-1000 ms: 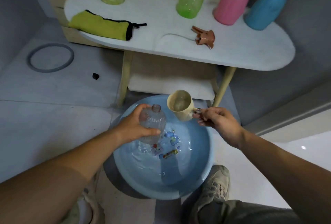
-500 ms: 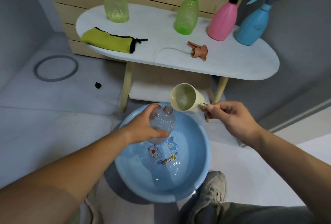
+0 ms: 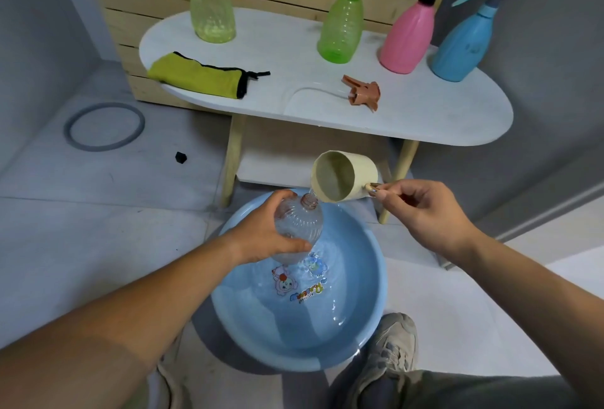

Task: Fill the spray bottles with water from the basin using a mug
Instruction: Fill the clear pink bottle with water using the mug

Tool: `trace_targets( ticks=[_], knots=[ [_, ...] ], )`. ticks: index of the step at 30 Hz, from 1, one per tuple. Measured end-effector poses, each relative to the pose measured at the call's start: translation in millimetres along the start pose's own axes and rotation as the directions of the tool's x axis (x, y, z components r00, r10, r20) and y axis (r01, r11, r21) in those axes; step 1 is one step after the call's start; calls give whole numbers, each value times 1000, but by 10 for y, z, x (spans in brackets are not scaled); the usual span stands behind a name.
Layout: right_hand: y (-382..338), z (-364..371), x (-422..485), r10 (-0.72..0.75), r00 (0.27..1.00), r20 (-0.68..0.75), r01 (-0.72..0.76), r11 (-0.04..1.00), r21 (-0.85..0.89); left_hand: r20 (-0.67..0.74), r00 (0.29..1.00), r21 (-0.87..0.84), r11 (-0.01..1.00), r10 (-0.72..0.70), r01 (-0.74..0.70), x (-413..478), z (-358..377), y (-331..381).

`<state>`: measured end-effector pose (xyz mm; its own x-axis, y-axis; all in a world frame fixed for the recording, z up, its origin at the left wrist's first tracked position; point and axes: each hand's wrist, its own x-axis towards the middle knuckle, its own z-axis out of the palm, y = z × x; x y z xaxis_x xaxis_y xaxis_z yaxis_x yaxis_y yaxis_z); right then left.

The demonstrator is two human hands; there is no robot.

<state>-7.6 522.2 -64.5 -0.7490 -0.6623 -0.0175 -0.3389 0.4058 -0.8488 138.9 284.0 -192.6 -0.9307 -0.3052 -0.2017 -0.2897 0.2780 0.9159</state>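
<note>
The right hand point(image 3: 425, 212) pinched the tilted mug point(image 3: 343, 180), the left hand point(image 3: 264, 232) gripped the clear bottle point(image 3: 299, 222); its narrow neck risked spills.

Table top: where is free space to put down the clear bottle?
Free: between the yellow cloth and the brown sprayer head, and the right end below the blue bottle. The back edge is crowded with bottles.

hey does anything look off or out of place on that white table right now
Yes. An orange-brown spray head lies loose on the white table, its tube trailing left, not screwed onto any bottle. The yellow-green bottle at the back left shows no sprayer where visible, unlike the other three standing there.
</note>
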Motion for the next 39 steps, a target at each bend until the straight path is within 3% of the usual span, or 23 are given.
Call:
trace_targets(
  ticks=[23,39],
  knots=[
    [-33,-5,24,-132,991,-12,129,979,-155,8,1000,-30,999,-16,16,-27,31,-29],
    [-130,-15,16,-286,957,57,283,868,-408,-1,999,-35,998,-53,53,-33,20,-49]
  ],
)
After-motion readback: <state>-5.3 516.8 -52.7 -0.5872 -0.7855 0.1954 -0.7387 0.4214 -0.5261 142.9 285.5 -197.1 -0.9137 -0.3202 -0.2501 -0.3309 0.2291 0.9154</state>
